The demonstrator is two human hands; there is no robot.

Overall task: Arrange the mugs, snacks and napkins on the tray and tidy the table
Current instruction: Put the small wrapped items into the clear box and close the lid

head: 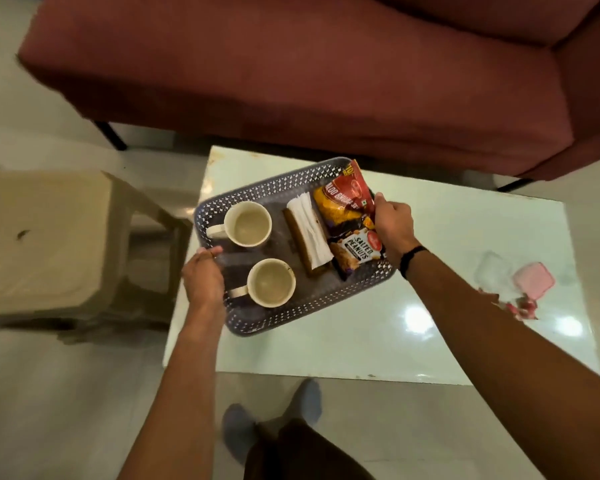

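Tray [257,188]: mid-frame on the table's [395,341] left part, holding two mugs, napkins and snack packets.
Left hand [203,278]: fingers clenched on the tray's lower-left rim.
Right hand [394,223]: grasping the right rim beside the packets.
Risk: a tilt could slide the mugs [247,224] or tip the leaning red packet [355,188] out.
Writing: "SALTED PEANUTS" [357,249]; red packet partly legible.
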